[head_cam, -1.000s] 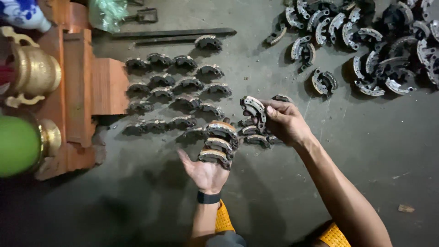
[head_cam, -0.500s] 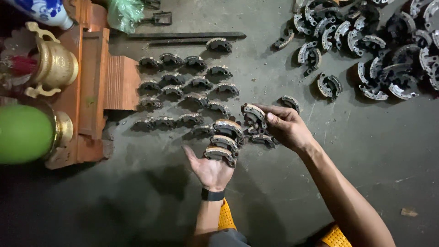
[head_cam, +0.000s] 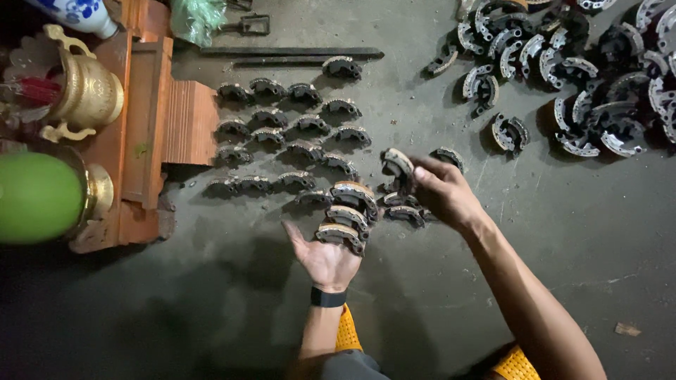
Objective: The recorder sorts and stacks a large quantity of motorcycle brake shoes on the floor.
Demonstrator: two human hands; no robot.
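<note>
My left hand [head_cam: 325, 257] is palm up over the dark concrete floor and carries a stack of three curved metal brake shoes [head_cam: 346, 214] on its fingers. My right hand [head_cam: 440, 191] grips one more brake shoe [head_cam: 396, 164] just right of the stack, above a few shoes lying on the floor [head_cam: 407, 213]. Several brake shoes are laid out in rows [head_cam: 296, 127] on the floor beyond my hands. A black band [head_cam: 328, 298] sits on my left wrist.
A large pile of brake shoes [head_cam: 584, 77] fills the top right. At the left stands a red wooden altar stand [head_cam: 155, 127] with a brass urn [head_cam: 81, 88], a green round object [head_cam: 35, 197] and a blue-white vase [head_cam: 77, 13]. Metal bars [head_cam: 296, 53] lie at the back.
The view has shifted slightly. My right hand still holds its brake shoe beside the stack; my left hand keeps the stack almost in place.
</note>
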